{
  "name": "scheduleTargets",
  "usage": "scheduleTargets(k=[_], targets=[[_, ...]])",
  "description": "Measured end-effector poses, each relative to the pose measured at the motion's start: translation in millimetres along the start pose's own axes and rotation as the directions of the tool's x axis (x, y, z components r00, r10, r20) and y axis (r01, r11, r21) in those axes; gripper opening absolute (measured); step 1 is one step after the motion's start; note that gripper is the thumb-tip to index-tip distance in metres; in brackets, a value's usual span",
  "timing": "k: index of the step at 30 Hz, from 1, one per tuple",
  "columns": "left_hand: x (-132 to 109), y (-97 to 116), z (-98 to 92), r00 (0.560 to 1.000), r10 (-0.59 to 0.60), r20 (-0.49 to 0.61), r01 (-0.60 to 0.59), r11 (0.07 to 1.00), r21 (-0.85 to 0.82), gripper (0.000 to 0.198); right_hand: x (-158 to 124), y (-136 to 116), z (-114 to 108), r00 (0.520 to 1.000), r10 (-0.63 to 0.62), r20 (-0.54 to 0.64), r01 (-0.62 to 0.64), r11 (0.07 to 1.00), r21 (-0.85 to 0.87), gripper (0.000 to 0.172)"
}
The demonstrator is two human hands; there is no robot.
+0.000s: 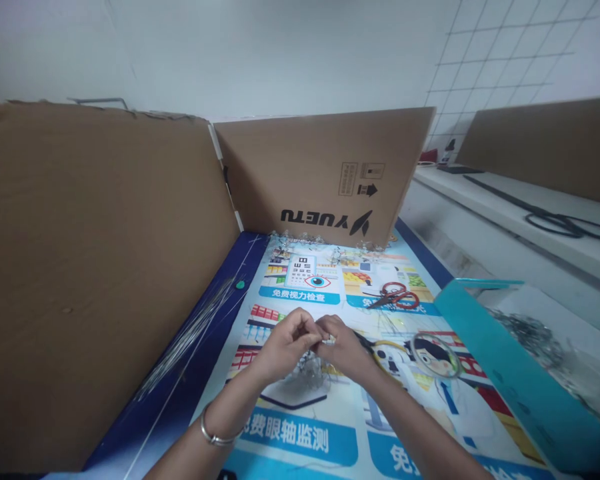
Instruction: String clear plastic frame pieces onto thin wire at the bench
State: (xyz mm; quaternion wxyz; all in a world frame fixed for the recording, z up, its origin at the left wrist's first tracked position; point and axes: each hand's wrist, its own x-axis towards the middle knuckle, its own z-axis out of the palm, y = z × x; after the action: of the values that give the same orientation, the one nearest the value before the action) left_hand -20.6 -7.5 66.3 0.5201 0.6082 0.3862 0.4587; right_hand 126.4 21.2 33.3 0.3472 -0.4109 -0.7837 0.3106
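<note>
My left hand (293,341) and my right hand (341,347) meet over the middle of the printed sheet (290,460), fingertips pinched together. What they pinch is too small and hidden to make out. Just below the fingers is a cluster of clear, shiny pieces with thin wire ends (307,373); whether it hangs from the fingers or lies on the sheet, I cannot tell. Beside my right hand lies a tool with yellow-and-black handles (380,353), partly covered by the forearm. Red-handled scissors (394,297) lie farther off.
A turquoise box (510,373) with wire pieces (530,340) stands at right. A clear ring (435,355) lies near it. Straight wires (190,337) lie at left. Cardboard panels (105,267) wall the left and back, with clear beaded pieces (330,250) along the back. Black scissors (555,217) rest on a ledge.
</note>
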Motion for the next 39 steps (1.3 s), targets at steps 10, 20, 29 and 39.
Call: scheduleTargets(k=[10, 20, 29, 39], targets=[[4.1, -2.7, -19.3, 0.998, 0.033, 0.044, -0.044, 0.963, 0.267, 0.001, -1.8, 5.5, 1.9, 1.000, -0.001, 0.008, 0.001, 0.999, 0.046, 0.003], [7.1, -3.5, -37.6, 0.992, 0.038, 0.116, -0.080, 0.921, 0.381, 0.010, -2.0, 17.7, -7.0, 0.995, 0.046, 0.090, -0.066, 0.970, 0.235, 0.003], [18.0, -24.3, -62.0, 0.997, -0.071, 0.023, 0.050, 0.862, 0.504, 0.008, -0.7, 32.2, -17.0, 0.974, 0.203, 0.103, -0.224, 0.782, 0.582, 0.014], [17.3, -48.0, -63.4, 0.964, -0.185, 0.190, 0.070, 0.869, 0.490, 0.011, 0.4, 49.0, -23.2, 0.973, 0.216, 0.076, -0.191, 0.580, 0.792, 0.010]])
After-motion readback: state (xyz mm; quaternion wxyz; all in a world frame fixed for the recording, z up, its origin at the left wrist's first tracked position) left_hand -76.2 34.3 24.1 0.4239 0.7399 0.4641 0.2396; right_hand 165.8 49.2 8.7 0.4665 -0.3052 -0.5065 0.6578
